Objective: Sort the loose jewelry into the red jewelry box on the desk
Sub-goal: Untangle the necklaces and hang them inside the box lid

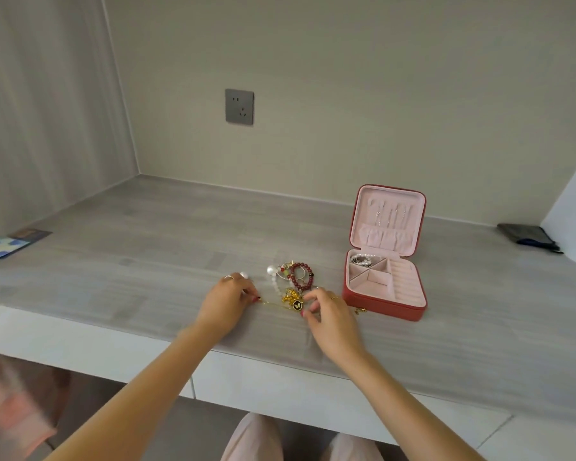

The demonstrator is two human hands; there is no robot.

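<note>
The left hand (225, 302) pinches a thin gold chain (269, 304) against the worktop (147, 247); the right hand (328, 316) hovers with fingers loosely curled, holding nothing. Loose jewelry (293, 281) lies between them, beside the open red jewelry box (384, 277).

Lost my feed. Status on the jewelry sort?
Left hand pinching thin gold chain; right hand open by pile. Red jewelry box open, pearls inside. Nothing blocking.
</note>
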